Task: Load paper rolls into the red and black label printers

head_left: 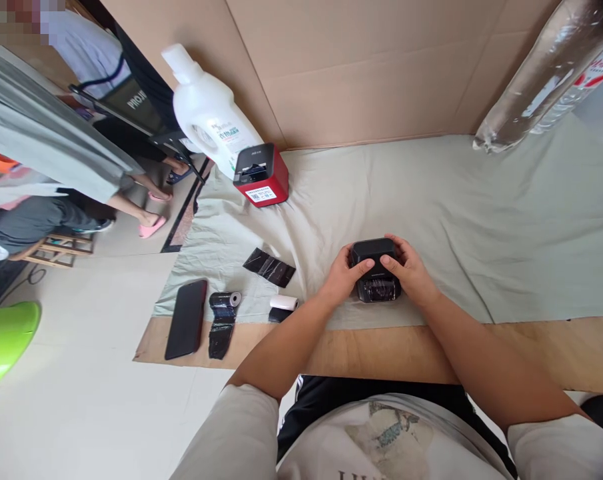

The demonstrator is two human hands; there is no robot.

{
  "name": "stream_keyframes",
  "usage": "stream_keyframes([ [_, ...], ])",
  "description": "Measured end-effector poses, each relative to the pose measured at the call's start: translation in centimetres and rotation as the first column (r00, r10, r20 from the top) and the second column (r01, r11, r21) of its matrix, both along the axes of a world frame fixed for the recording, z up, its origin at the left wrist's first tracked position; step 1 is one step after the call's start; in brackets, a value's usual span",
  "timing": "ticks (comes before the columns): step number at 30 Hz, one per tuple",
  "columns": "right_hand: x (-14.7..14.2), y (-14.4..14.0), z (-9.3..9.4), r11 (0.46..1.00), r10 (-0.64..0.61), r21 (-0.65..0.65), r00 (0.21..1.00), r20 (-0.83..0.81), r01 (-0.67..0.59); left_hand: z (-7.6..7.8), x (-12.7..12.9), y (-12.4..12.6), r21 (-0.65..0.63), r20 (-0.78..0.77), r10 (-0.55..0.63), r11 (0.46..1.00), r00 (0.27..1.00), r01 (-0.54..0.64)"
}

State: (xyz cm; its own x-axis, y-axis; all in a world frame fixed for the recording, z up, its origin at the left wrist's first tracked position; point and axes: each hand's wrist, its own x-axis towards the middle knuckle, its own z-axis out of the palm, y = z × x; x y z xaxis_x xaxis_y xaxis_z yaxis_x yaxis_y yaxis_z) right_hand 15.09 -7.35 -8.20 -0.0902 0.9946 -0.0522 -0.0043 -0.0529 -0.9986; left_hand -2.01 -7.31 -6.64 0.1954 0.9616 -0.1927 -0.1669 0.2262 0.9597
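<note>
Hands clamp the small black printer (pixel 375 270) from both sides on the pale wrinkled cloth (pixel 481 220), left hand (pixel 340 279) and right hand (pixel 410 270) gripping its boxy matte body, long axis running away from the person, glossy roll end facing them.

Bright, even daylight, soft shadows; wide-angle bending at the edges, focus sharp throughout.

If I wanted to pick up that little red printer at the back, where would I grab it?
Grip the red printer across its two flat red side walls, coming down from above. It sits upright on the cloth, boxy, with its black lid on top. The white bottle stands close at its back left, so probably approach from the front right, where there is room.
</note>
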Motion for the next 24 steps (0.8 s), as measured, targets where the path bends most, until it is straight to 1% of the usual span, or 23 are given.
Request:
stream_keyframes([
  [2, 0.0, 0.1, 0.0, 1.0, -0.006, -0.002, 1.0, 0.004, 0.006, 0.1, -0.1, 0.1, -0.003, 0.01, -0.005, 1.0, 1.0, 0.005],
  [8, -0.1, 0.1, 0.1, 0.999, -0.02, 0.032, 1.0, 0.004, 0.02, 0.5, -0.2, 0.3, 0.042, -0.005, -0.029, 0.999, 1.0, 0.029],
  [11, -0.2, 0.1, 0.0, 0.999, -0.031, 0.029, 1.0, -0.004, 0.031, 0.4, -0.2, 0.3, 0.039, 0.004, -0.031, 0.999, 1.0, 0.03],
  [16, -0.6, 0.2, -0.4, 0.997, -0.066, -0.05, 0.996, -0.059, 0.063, -0.4, -0.2, 0.6, -0.04, 0.062, -0.014, 0.999, 0.998, 0.017],
  [21, -0.6, 0.2, -0.5, 0.992, -0.052, -0.119, 0.987, -0.153, 0.034, -0.9, -0.6, 0.8, -0.149, 0.12, -0.023, 0.988, 0.992, 0.041],
  [24, -0.5, 0.2, -0.5, 0.991, -0.056, -0.131, 0.987, -0.152, 0.036, -1.1, -0.7, 0.8, -0.168, 0.149, -0.006, 0.985, 0.989, 0.031],
])
